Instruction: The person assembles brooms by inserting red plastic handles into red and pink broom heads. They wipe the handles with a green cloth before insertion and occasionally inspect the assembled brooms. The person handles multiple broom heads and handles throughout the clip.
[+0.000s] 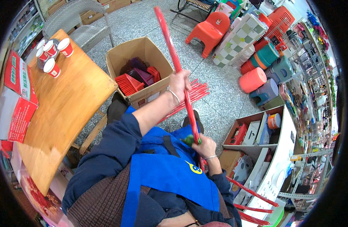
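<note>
A long red pole with a shiny, wrapped-looking surface slants up in front of my body. My left hand is wrapped round it at mid-length, while my right hand grips it lower, near my apron. Something small and green, blurred, shows beside the right hand; its kind is unclear. Behind the pole lies a bunch of similar red poles, partly hidden by my left forearm. Just beyond my knees stands an open cardboard box with red and purple plastic broom heads or dustpans inside.
On my left is a wooden table with several paper cups and a red-and-white carton. Ahead right are a red plastic chair and stacked stools. A cabinet and more red poles are at my right.
</note>
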A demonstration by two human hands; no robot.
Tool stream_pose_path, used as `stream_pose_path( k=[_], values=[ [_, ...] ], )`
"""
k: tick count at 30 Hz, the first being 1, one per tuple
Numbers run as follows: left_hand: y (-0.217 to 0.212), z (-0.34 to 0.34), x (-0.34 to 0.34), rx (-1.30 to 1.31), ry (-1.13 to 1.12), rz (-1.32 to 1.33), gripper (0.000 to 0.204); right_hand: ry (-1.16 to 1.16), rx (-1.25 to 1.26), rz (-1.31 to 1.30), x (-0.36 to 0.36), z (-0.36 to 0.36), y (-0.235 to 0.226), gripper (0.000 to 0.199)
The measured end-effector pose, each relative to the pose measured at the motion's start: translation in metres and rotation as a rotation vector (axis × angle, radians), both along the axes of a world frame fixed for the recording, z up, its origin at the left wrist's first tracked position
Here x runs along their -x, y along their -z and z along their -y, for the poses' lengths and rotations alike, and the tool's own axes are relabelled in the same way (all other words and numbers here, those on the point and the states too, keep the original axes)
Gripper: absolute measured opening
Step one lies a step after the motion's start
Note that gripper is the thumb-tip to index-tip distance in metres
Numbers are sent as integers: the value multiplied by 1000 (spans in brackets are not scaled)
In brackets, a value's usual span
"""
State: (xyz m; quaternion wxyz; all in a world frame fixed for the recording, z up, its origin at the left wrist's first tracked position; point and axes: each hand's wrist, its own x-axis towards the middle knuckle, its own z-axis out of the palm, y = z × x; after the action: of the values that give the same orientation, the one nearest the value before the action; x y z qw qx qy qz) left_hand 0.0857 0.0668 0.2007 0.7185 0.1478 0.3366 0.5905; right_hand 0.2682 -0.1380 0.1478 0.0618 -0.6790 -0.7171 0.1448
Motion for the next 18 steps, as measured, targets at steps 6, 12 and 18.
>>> stream_pose_path(
  k=[6, 12, 18],
  values=[
    [-1, -28, 52, 0, -40, 128, 22, -130, 503, -287, -26, 18, -3, 49],
    [1, 12, 24, -155, 340, 310, 23, -69, 404, -999, 37, -38, -22, 38],
    [-54, -1, 84, -509, 27, 210, 24, -99, 154, -716, 65, -55, -49, 33]
  ],
)
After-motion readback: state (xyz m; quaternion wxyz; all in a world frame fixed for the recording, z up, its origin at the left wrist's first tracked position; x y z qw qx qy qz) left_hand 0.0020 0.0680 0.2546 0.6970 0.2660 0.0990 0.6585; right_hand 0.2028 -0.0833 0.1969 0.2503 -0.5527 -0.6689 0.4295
